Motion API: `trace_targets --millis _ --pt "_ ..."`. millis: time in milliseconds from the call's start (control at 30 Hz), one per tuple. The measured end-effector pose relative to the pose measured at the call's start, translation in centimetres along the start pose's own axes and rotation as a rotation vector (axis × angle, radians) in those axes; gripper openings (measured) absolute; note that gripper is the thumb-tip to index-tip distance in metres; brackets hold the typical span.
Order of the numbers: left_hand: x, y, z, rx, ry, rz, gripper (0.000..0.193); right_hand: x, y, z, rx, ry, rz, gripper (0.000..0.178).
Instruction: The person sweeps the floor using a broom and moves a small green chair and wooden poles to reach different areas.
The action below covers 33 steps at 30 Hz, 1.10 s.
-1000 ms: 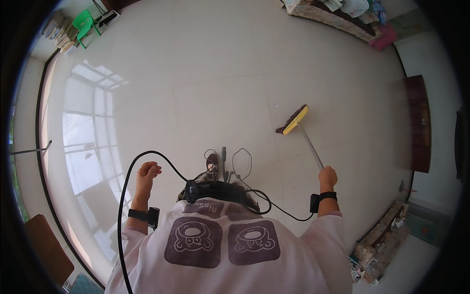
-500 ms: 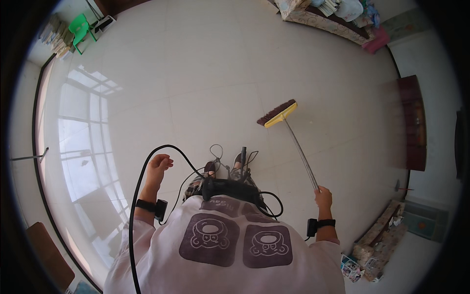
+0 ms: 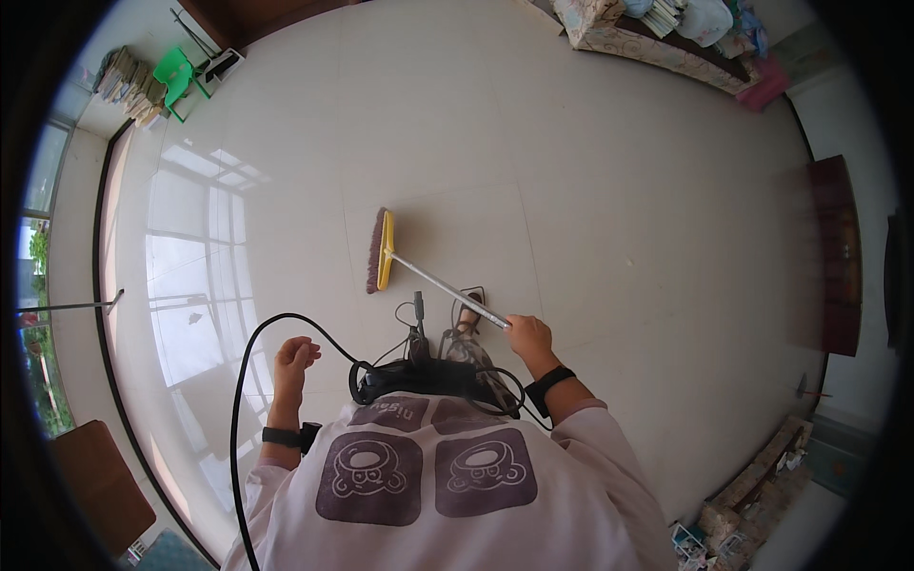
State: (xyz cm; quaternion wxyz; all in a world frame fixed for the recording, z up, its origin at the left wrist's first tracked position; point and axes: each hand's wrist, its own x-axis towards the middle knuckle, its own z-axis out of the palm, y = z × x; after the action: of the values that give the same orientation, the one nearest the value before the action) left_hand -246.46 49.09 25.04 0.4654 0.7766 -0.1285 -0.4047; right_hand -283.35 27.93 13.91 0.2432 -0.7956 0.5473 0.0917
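Observation:
My right hand [image 3: 529,341] grips the end of the metal handle of a broom [image 3: 433,274], out in front of my body. The broom's yellow head with dark brown bristles [image 3: 379,251] rests on the pale tiled floor, to the left of the hand. Away on the left side, my left hand [image 3: 297,356] is raised with its fingers curled in together and nothing seen in them. A black cable [image 3: 249,362] loops close around it. Both wrists wear black bands.
My sandalled foot [image 3: 470,303] stands below the broom handle. A green chair [image 3: 175,78] and stacked papers [image 3: 128,82] sit far left. A sofa [image 3: 647,46] holding cloths is far right, a dark red cabinet [image 3: 836,257] at the right wall. A brown board [image 3: 103,485] is lower left.
The broom head has swept from right to left across the floor and turned. My right hand has moved inward with the handle. The left hand's fingers have drawn in. One foot has stepped forward.

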Motion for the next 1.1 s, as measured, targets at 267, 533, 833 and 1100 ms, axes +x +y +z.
trace_targets --millis 267,533,833,1100 --pt "-0.9 3.8 1.7 0.046 0.007 0.061 0.016 2.3 9.1 -1.9 0.001 0.025 0.168 0.016" --pt "0.5 5.6 5.4 0.08 -0.038 0.094 0.016 -3.4 25.6 -13.0 -0.2 0.062 0.666 0.019" --pt "1.8 7.2 7.8 0.089 -0.05 0.113 0.017 -12.0 34.3 -11.2 -0.213 0.153 0.821 0.023" --pt "4.3 9.0 10.5 0.104 -0.04 0.134 0.017 -11.5 35.2 -6.2 -0.044 0.331 0.528 0.023"
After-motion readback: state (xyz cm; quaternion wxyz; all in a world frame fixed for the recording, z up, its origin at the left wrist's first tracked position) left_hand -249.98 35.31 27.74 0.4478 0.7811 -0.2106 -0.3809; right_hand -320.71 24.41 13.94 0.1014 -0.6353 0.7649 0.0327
